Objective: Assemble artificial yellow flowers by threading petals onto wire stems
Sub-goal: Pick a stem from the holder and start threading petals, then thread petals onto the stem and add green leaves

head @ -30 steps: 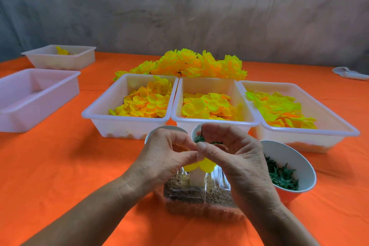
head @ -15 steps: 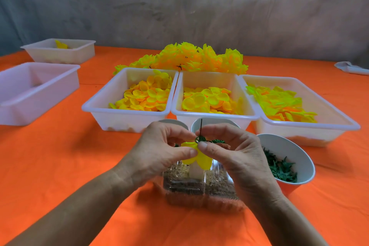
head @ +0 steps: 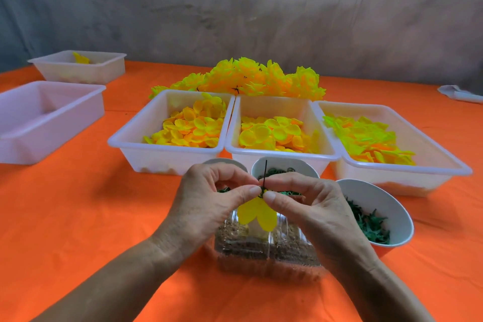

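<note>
Head view. The left hand (head: 209, 198) and the right hand (head: 300, 204) meet thumb tip to thumb tip in front of the person. Both hands are closed in a pinch: thumb and forefinger of each press on the same spot, where a thin dark wire stem (head: 265, 174) passes through a yellow petal piece (head: 257, 213). The other fingers of both hands are curled loosely and hold nothing that can be seen.

The wire stands upright and its free end rises above the fingertips. The petal piece hangs directly below the fingertips, its lobes pointing down. A small green part sits at the pinch point; its exact form cannot be told.

Below the hands lies a clear plastic box (head: 266, 251) with brown grainy filling. Just beyond the fingertips stands a white bowl of dark green rings (head: 283, 168). To the right of the right hand stands a white bowl of green leaf pieces (head: 373, 219).

Farther beyond the fingers stand three white trays of loose yellow petals: left tray (head: 167, 144), middle tray (head: 281, 150), right tray (head: 407, 165). Behind them lies a heap of finished yellow flowers (head: 251, 80).

Progress, as a judgement: many flowers are complete. The flower in hand is at an early stage, with one petal layer threaded. Further layers from the trays are probably still to be added.
</note>
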Tool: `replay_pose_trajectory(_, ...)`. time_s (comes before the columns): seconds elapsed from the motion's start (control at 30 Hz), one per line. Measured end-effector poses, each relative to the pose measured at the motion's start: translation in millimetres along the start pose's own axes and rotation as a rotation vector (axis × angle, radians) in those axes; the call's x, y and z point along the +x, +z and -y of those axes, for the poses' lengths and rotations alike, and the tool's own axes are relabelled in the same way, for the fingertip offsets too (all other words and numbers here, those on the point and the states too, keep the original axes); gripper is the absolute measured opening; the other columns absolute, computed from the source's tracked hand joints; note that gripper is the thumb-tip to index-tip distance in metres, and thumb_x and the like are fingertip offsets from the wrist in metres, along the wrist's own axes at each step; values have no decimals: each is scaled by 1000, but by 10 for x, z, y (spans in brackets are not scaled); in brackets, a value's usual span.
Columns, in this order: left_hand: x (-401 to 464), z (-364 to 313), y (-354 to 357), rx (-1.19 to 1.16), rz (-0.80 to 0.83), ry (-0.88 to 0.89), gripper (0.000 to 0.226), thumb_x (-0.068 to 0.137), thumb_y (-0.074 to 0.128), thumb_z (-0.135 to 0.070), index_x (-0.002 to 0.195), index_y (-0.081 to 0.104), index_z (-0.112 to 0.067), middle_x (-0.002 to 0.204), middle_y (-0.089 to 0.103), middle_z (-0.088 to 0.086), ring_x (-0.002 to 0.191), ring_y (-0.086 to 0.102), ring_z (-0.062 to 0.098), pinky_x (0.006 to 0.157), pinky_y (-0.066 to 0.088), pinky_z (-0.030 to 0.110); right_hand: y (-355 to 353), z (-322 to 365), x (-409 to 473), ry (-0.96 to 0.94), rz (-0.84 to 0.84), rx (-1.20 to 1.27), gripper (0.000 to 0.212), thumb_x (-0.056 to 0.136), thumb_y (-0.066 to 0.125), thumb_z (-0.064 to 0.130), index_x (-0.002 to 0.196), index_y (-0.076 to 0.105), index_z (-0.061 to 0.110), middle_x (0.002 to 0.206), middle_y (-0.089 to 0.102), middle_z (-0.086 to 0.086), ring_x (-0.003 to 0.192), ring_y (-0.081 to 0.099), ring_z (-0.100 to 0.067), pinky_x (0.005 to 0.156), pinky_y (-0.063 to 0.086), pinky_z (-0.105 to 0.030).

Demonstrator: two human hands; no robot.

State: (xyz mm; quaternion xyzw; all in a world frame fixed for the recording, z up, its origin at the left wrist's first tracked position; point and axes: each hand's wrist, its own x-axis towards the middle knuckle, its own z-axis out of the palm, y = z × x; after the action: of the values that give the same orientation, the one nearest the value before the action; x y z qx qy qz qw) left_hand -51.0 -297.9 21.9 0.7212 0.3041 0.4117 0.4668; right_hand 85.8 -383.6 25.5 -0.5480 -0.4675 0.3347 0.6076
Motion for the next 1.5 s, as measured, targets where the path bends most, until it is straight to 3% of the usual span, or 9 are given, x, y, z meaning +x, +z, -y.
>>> replay_pose_trajectory(0.1, 5, -5, -5, 67, -5, 49, 7, 68, 79, -19, 67, 73, -21, 73, 71, -4, 72, 65, 9, 66, 50, 18, -15, 8, 27, -17, 18, -21, 11, 77, 69, 2, 82, 76, 9, 84, 73, -11, 76, 65, -11, 69, 49, -20)
replay_pose_trajectory(0.2, 10, -12, -12, 145, -5, 109, 7, 69, 80, -16, 69, 74, -20, 74, 70, -6, 72, 63, 5, 63, 47, 13, -7, -28, 59, -10, 23, -12, 9, 74, 71, 4, 81, 75, 7, 80, 74, -11, 73, 64, -13, 68, 49, -20)
replay_pose_trajectory(0.6, 107, 18, -27, 547, 123, 448, 16, 69, 69, -25, 67, 72, -9, 74, 68, 0, 73, 63, 25, 71, 48, 46, -21, -270, 115, -104, -20, -35, 8, 61, 72, 17, 66, 76, 22, 79, 72, -6, 74, 67, -9, 67, 50, -17)
replay_pose_trajectory(0.73, 89, 34, -59, 467, 124, 391, 7, 70, 78, -15, 70, 74, -9, 75, 69, 1, 76, 64, 20, 74, 50, 42, -58, -239, 90, 14, 36, 69, 20, 66, 71, 15, 82, 76, 6, 84, 74, -13, 80, 67, -18, 76, 54, -32)
replay_pose_trajectory(0.97, 75, -2, -48, 264, 74, 237, 17, 67, 81, -25, 79, 78, -12, 80, 70, -3, 82, 65, 12, 80, 51, 38, -91, -135, 96, -67, 5, -63, 6, 69, 74, 2, 74, 75, -1, 83, 72, -13, 78, 66, -16, 71, 51, -24)
replay_pose_trajectory(1.07, 63, -1, -8, 259, 75, 261, 28, 63, 77, -36, 73, 77, -10, 75, 70, 0, 77, 65, 13, 76, 51, 39, -89, -125, 91, -97, 26, -144, 15, 64, 75, 18, 71, 75, 5, 82, 71, -10, 79, 67, -15, 71, 52, -26)
replay_pose_trajectory(1.2, 79, 66, 13, 244, 76, 257, 12, 67, 82, -16, 67, 73, -8, 71, 67, 1, 71, 62, 10, 70, 50, 34, -95, -114, 111, -100, 28, -175, 15, 60, 74, 29, 67, 76, 16, 81, 72, -5, 78, 67, -11, 71, 52, -23)
replay_pose_trajectory(1.37, 107, 80, -4, 255, 139, 253, 12, 68, 82, -10, 66, 70, -12, 69, 66, -3, 69, 61, 6, 69, 49, 26, -180, -52, 215, 35, 174, -202, 2, 72, 76, 15, 70, 76, 15, 81, 74, -7, 76, 66, -16, 70, 52, -31)
replay_pose_trajectory(1.5, 162, 42, -36, 287, 207, 214, 16, 71, 81, -13, 66, 67, -20, 69, 65, -6, 69, 59, 3, 66, 43, 13, -288, -58, 486, -1, -20, -270, 10, 80, 71, 5, 74, 76, 12, 68, 72, 0, 63, 61, -3, 61, 48, -15)
